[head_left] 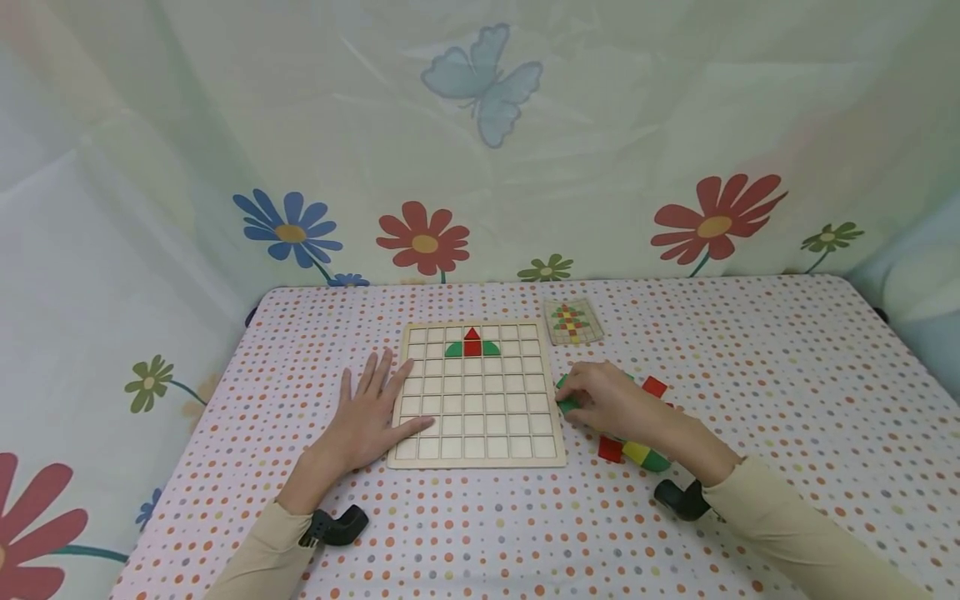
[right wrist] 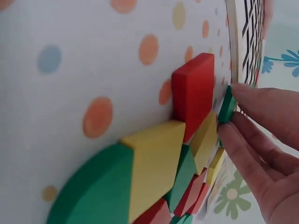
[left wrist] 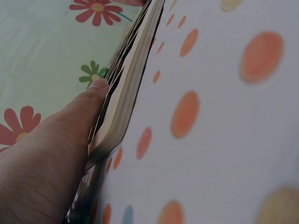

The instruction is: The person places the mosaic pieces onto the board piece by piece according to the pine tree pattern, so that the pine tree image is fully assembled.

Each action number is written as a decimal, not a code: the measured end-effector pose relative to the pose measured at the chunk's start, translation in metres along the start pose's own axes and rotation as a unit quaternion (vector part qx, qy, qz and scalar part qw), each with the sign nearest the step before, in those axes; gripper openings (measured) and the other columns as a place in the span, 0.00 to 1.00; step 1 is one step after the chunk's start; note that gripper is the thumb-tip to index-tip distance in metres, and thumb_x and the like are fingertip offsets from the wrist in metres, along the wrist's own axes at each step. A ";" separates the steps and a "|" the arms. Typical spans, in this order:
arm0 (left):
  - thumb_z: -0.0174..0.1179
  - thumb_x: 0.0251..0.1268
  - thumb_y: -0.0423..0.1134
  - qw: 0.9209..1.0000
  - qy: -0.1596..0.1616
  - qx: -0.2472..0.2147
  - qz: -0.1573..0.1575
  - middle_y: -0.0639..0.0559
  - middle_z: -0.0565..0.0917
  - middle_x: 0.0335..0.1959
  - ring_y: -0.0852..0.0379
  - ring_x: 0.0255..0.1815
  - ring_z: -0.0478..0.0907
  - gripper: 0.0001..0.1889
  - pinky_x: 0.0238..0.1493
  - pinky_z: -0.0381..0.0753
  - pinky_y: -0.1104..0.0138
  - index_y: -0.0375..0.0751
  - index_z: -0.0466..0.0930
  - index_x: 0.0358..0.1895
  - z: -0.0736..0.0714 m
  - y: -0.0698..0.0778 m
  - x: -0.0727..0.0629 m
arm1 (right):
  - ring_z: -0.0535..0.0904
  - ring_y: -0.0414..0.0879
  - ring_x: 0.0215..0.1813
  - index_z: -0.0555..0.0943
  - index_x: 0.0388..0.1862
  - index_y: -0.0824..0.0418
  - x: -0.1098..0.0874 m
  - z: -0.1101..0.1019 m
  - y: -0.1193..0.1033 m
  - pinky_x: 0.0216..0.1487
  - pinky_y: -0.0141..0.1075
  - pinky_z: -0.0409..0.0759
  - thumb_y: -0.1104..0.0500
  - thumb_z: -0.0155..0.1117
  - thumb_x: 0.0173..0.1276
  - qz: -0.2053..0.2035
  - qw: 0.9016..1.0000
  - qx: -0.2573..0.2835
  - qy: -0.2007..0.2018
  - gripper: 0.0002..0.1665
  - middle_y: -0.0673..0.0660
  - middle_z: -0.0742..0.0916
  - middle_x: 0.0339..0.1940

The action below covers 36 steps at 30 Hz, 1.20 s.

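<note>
Fingers of the left hand (head_left: 366, 421) are straight and spread out, and they grip nothing. The thumb lies over the left edge of a wooden grid board (head_left: 451, 404), which sits flat on a dotted cloth (head_left: 465, 533). The board looks stiff and hard, so pressing on its rim should be enough to keep it from sliding.

Near the board's far edge, a green rounded block (head_left: 454, 350) sits just left of a red square block (head_left: 472, 348). A red triangle block (head_left: 472, 333) points away above the square, and one more green curved block (head_left: 491, 348) sits on the right.

Just past the board's far right corner is a picture card (head_left: 573, 322). It looks thin and likely bends easily.

Farther right, the right hand (head_left: 611, 402) pinches a small green block (right wrist: 227, 105) beside the board's right edge. Its full shape is hidden. The block is probably light, hard and a bit slippery, and not easy to break. Its thin sides look best to hold, with thumb and fingertips.

Under and around that hand lie loose blocks (right wrist: 156, 161), red, yellow and green.
</note>
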<state>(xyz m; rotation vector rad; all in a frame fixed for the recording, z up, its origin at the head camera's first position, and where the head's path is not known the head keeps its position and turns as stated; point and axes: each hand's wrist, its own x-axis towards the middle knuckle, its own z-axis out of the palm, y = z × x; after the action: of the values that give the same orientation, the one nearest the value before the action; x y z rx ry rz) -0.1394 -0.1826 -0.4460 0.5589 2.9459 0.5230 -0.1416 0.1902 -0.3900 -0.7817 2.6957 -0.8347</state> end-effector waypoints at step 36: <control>0.59 0.70 0.68 1.000 0.003 -0.004 0.002 0.37 0.41 0.87 0.37 0.87 0.34 0.51 0.78 0.31 0.31 0.45 0.50 0.86 0.002 -0.002 0.000 | 0.80 0.41 0.32 0.89 0.34 0.63 0.006 -0.001 0.002 0.35 0.33 0.81 0.72 0.80 0.57 0.069 0.994 0.079 0.001 0.09 0.49 0.86 0.28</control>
<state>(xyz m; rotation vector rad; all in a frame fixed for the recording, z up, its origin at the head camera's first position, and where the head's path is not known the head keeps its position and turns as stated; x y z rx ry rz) -0.1395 -0.1835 -0.4482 0.5635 2.9479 0.5378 -0.1481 0.1883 -0.3909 -0.5539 2.6099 -1.0013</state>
